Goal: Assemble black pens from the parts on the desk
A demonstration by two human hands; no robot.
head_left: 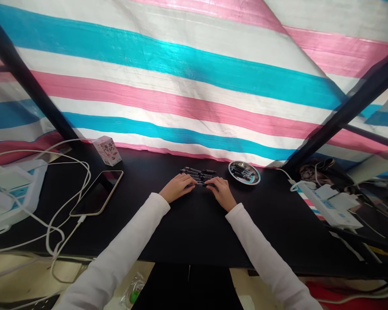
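Several dark pens lie side by side in a small pile on the black table, just beyond my hands. My left hand has its fingers closed at the left end of the nearest pen. At that pen's right end, my right hand is closed with curled fingers. The pen spans the small gap between both hands, low over the table or on it; which one I cannot tell. To the right of my right hand, a round metal bowl holds more dark pens.
A phone with a charging cable lies on the left, near a small pink-and-white box. White power strips stand at the left and right with loose cables. A striped sheet hangs behind the black table.
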